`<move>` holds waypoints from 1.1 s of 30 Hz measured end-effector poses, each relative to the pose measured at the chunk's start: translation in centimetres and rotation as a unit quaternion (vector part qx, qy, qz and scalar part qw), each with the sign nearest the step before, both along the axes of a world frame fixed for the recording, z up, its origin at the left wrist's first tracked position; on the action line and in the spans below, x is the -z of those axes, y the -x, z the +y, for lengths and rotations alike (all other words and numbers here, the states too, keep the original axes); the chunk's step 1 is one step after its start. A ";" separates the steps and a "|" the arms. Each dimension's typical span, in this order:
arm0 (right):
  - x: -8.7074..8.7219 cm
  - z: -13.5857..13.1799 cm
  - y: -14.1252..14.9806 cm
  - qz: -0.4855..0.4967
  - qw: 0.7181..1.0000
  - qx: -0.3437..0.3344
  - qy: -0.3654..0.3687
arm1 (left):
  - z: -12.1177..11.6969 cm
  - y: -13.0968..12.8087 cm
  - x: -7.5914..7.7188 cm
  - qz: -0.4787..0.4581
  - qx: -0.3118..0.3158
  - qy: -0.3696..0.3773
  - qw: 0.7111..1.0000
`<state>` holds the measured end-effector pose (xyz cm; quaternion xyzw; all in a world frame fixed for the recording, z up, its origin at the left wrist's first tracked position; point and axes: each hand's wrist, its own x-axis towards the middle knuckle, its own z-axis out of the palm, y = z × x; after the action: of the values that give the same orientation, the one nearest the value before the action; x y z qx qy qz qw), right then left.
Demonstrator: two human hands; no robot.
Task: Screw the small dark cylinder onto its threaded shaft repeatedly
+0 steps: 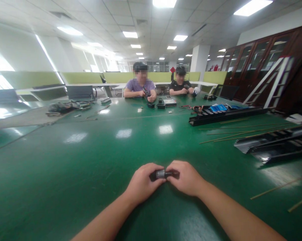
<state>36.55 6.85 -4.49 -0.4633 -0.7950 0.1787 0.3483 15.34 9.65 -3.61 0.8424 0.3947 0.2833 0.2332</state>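
Observation:
Both of my hands meet just above the green table (90, 160), near its front edge. My left hand (142, 182) is closed round one end of a small dark cylindrical part (163, 174) with a silvery band. My right hand (184, 177) is closed on the other end of the same part. The fingers cover most of the part, so only its middle shows. Both forearms reach in from the bottom of the view.
Black elongated trays (274, 144) and thin wooden sticks (231, 135) lie at the right. Another black tray with blue items (218, 112) sits further back. Two people (141, 87) sit at the far side handling small parts. Cables and gear (63, 107) lie far left.

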 end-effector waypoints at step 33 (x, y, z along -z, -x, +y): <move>-0.2 0.0 -0.1 -0.005 1.000 0.014 0.009 | 0.0 -0.1 -0.2 0.007 -0.004 -0.002 1.000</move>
<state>36.64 6.85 -4.31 -0.4782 -0.7885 0.1788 0.3429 15.49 9.63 -3.45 0.8432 0.3989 0.2795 0.2277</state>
